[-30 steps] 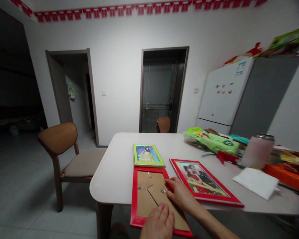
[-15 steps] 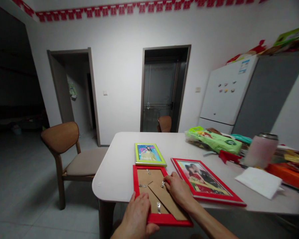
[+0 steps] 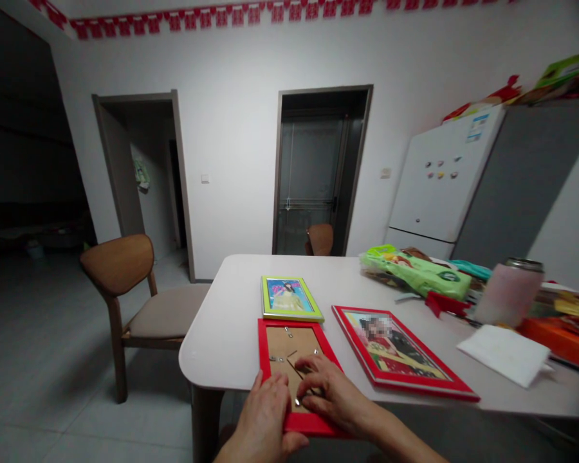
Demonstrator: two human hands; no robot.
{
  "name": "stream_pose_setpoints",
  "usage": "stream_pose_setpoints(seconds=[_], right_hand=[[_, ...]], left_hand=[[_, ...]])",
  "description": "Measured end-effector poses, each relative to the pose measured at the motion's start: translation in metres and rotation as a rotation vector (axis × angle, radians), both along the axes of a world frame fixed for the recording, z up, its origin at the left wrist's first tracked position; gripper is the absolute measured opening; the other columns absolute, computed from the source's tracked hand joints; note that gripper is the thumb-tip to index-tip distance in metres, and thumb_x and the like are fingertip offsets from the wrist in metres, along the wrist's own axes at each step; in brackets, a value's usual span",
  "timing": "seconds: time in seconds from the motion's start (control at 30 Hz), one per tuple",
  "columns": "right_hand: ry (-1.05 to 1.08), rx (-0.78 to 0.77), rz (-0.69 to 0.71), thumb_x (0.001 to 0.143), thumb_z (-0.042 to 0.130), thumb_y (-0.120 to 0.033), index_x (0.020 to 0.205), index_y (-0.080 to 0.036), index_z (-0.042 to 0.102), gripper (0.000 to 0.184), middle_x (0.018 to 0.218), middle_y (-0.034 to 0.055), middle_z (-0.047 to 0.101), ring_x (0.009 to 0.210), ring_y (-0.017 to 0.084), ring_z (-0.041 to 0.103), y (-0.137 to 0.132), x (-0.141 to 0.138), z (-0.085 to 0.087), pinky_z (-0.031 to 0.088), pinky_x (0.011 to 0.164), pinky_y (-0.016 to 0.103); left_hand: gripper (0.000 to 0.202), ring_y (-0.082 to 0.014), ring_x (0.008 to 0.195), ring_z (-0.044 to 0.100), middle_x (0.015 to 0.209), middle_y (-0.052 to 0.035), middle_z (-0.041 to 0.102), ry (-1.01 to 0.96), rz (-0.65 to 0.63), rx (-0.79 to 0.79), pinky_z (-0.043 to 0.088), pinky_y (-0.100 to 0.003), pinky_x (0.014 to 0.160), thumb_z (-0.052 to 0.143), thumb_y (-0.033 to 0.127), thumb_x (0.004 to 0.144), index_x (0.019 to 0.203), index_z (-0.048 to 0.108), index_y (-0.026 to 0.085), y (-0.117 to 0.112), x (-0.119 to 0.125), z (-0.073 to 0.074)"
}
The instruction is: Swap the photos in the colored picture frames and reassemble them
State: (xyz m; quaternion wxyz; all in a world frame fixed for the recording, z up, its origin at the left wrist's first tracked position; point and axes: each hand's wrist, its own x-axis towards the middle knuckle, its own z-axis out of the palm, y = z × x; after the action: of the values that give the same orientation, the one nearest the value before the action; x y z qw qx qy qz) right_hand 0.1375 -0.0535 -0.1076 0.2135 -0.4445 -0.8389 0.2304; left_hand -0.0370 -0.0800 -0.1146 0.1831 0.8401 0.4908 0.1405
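Head view: face-down red frame [image 3: 292, 345] overhung near edge of table [image 3: 215, 341], left hand [image 3: 265, 411] spread on its corner, right hand [image 3: 336, 393] curled by a clip [image 3: 298, 402], pinch unclear; I guessed light, stiff, best held by borders.

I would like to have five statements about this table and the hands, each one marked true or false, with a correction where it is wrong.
1. The left hand and the right hand are both at the face-down red frame. True.
2. The green frame also lies face down. False: its picture faces up.
3. The other red frame lies to the right of the face-down one, with its picture up. True.
4. The pink bottle lies on its side. False: it stands upright.
5. A wooden chair stands to the left of the table. True.
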Motion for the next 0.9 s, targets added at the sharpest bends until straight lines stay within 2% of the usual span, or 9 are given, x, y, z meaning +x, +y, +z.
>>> stream_pose_setpoints(seconds=[0.23, 0.43, 0.7, 0.83, 0.9], right_hand=[[0.064, 0.078, -0.146, 0.074, 0.044, -0.028, 0.091, -0.017, 0.062, 0.027, 0.098, 0.0082, 0.055, 0.093, 0.018, 0.048, 0.026, -0.02, -0.006, 0.035, 0.083, 0.029], [-0.095, 0.196, -0.247, 0.074, 0.044, -0.028, 0.08, -0.02, 0.065, 0.024, 0.083, 0.0056, 0.059, 0.082, 0.016, 0.051, 0.052, -0.051, -0.013, 0.035, 0.072, 0.024], [-0.197, 0.254, -0.471, 0.076, 0.039, -0.028, 0.088, -0.018, 0.062, 0.028, 0.089, 0.0077, 0.062, 0.084, 0.019, 0.051, 0.079, -0.036, -0.026, 0.033, 0.071, 0.026], [-0.193, 0.239, -0.42, 0.074, 0.042, -0.026, 0.092, -0.023, 0.061, 0.026, 0.093, 0.0031, 0.062, 0.087, 0.019, 0.05, 0.083, -0.035, -0.024, 0.034, 0.072, 0.026], [-0.188, 0.233, -0.402, 0.073, 0.043, -0.026, 0.097, -0.022, 0.059, 0.029, 0.098, 0.0036, 0.061, 0.089, 0.018, 0.05, 0.08, -0.034, -0.021, 0.034, 0.075, 0.026]], left_hand=[[0.076, -0.025, 0.117, 0.032, 0.126, -0.0168, 0.038, -0.014, -0.003, -0.016, 0.017, -0.04, 0.101, 0.07, 0.028, 0.057, 0.121, 0.035, 0.008, 0.001, 0.0, 0.001], [0.077, -0.0256, 0.117, 0.033, 0.125, -0.0156, 0.039, -0.057, 0.005, 0.018, 0.019, -0.041, 0.101, 0.072, 0.028, 0.054, 0.12, 0.037, 0.009, 0.004, 0.0, -0.004], [0.08, -0.0254, 0.115, 0.035, 0.124, -0.0173, 0.04, -0.082, 0.005, -0.002, 0.018, -0.04, 0.101, 0.072, 0.034, 0.054, 0.12, 0.037, 0.006, 0.007, -0.003, -0.017], [0.077, -0.0244, 0.115, 0.035, 0.123, -0.0156, 0.042, -0.098, -0.009, 0.011, 0.015, -0.04, 0.102, 0.072, 0.033, 0.054, 0.12, 0.038, 0.009, 0.007, -0.004, -0.015], [0.078, -0.0244, 0.115, 0.035, 0.123, -0.0157, 0.042, -0.098, -0.01, 0.004, 0.016, -0.04, 0.102, 0.072, 0.031, 0.054, 0.12, 0.037, 0.009, 0.006, -0.005, -0.012]])
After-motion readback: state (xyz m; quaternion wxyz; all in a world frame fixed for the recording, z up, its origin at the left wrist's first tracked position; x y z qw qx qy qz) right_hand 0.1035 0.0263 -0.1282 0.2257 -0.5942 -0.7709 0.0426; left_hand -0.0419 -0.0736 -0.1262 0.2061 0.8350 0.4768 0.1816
